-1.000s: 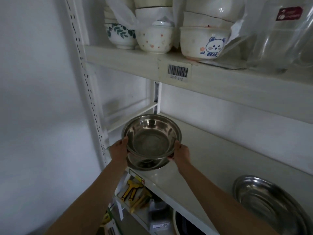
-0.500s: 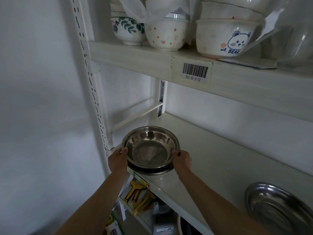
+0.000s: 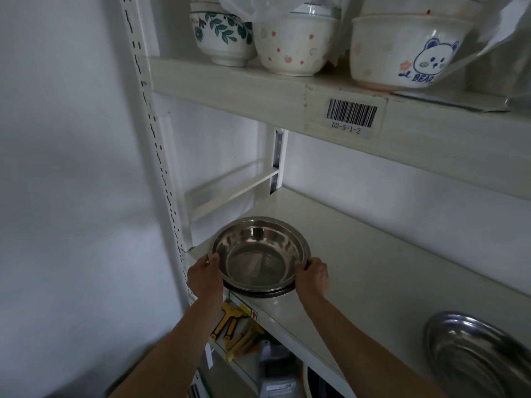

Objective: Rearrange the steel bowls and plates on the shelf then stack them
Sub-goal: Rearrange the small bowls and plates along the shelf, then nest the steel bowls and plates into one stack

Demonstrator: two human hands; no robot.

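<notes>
A round steel bowl [image 3: 258, 254] sits nested in another steel bowl [image 3: 275, 293] whose rim shows just beneath it, both at the left front corner of the white middle shelf [image 3: 359, 254]. My left hand [image 3: 205, 275] grips the top bowl's left rim, thumb hooked over the edge. My right hand [image 3: 311, 275] grips its right rim the same way. A wide, shallow steel plate [image 3: 477, 354] lies further right on the same shelf, cut off by the frame edge.
The upper shelf [image 3: 258, 87] carries patterned ceramic bowls [image 3: 293, 41] and plastic wrap, with a barcode label [image 3: 352, 113] on its edge. A perforated white upright [image 3: 155, 139] stands at left by the wall. Yellow-handled tools [image 3: 232, 328] lie on the shelf below.
Both hands lowered the bowl from tilted and raised down onto the lower bowl, and it now sits level inside it. The camera view shifted slightly.
</notes>
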